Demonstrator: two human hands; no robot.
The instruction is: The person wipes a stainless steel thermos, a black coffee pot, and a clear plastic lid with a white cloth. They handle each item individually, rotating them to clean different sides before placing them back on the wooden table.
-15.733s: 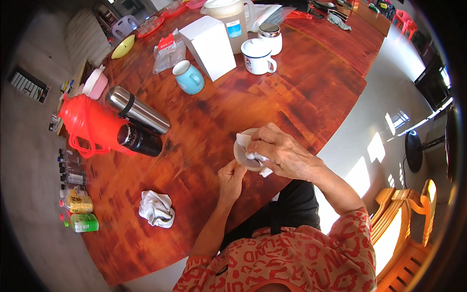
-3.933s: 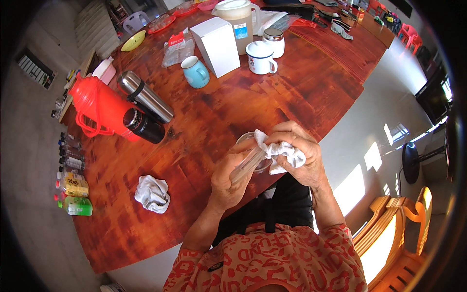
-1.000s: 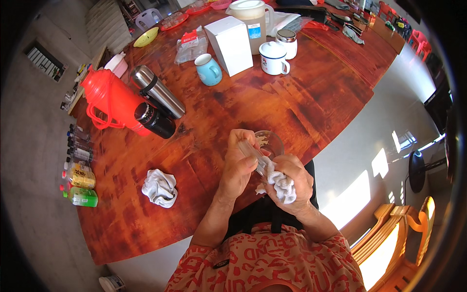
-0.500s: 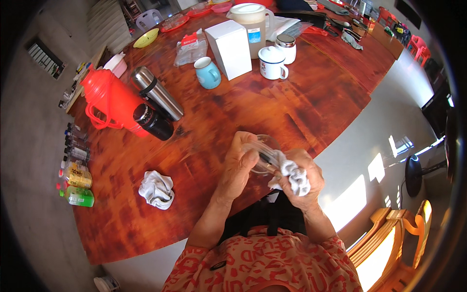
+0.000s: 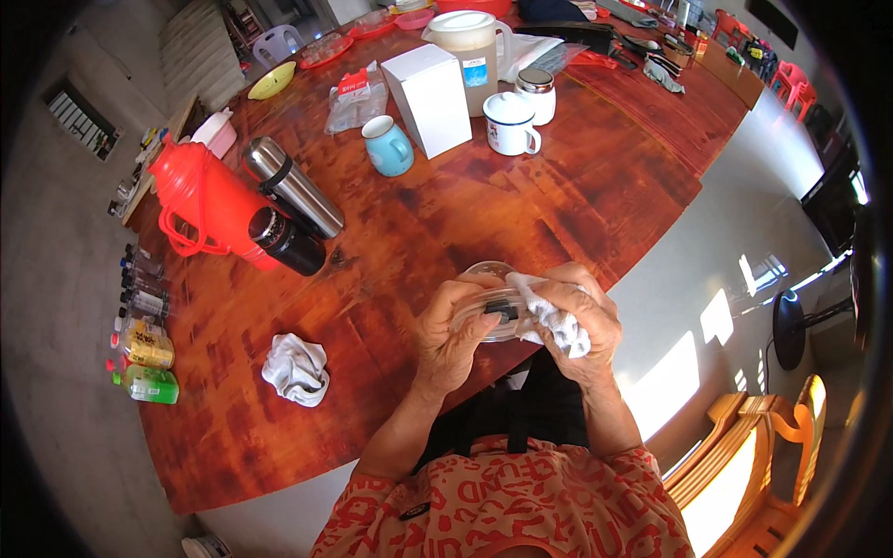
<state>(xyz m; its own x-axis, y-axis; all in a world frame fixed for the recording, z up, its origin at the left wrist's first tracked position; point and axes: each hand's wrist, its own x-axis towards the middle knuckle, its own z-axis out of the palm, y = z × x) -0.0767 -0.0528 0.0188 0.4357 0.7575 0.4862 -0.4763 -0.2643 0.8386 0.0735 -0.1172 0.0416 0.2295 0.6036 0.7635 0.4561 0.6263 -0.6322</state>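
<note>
Near the table's front edge, my left hand [image 5: 443, 337] grips a clear round lid [image 5: 473, 305] by its rim, with the thumb across its face. A small dark piece shows on the lid. Bunched in my right hand [image 5: 595, 321] is a white cloth [image 5: 566, 335], pressed against the lid's right side. Just beyond my fingers shows the rim of a second clear round piece [image 5: 491, 268], mostly hidden by the hands and lid; I cannot tell its kind. A second crumpled white cloth [image 5: 296, 370] lies on the table to the left.
On the wooden table [image 5: 391, 279] stand a red thermos jug [image 5: 209, 200], a steel flask [image 5: 293, 186], a black bottle [image 5: 286, 242], a blue mug [image 5: 388, 147], a white box [image 5: 428, 100], a lidded enamel mug [image 5: 510, 126], a jar [image 5: 536, 95] and a pitcher [image 5: 474, 56]. A wooden chair [image 5: 744, 446] stands right.
The lid has turned from nearly edge-on to face more upward, showing its round face and dark piece. My right hand has shifted the cloth along its edge. The view has moved slightly.
</note>
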